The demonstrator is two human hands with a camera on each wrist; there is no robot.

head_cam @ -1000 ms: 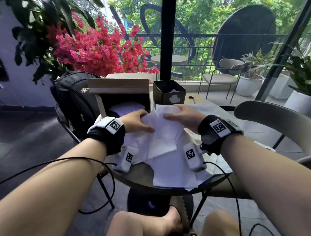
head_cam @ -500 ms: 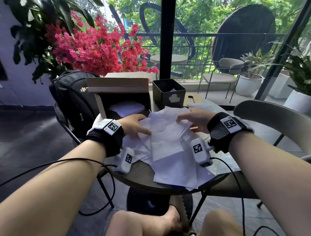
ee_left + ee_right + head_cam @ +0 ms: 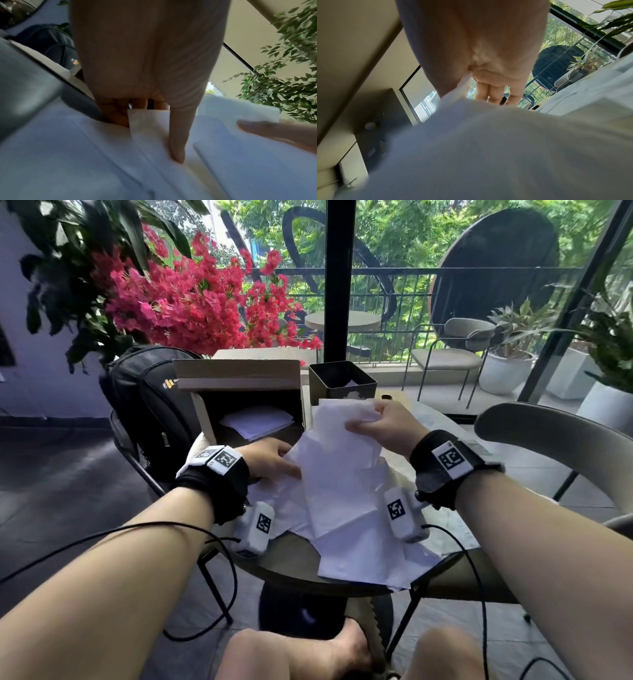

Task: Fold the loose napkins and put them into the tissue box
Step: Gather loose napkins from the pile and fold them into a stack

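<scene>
Your left hand (image 3: 270, 457) presses flat on the pile of napkins (image 3: 346, 529) near the table's (image 3: 284, 559) left edge. Your right hand (image 3: 383, 424) pinches one napkin (image 3: 337, 440), raised beside the tissue box (image 3: 339, 380) at the far edge; the box is closest to this hand.

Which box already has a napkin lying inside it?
The brown cardboard box on the left, open toward the person, has a white napkin lying inside. The small dark square box beside it shows only a bit of white inside.
</scene>
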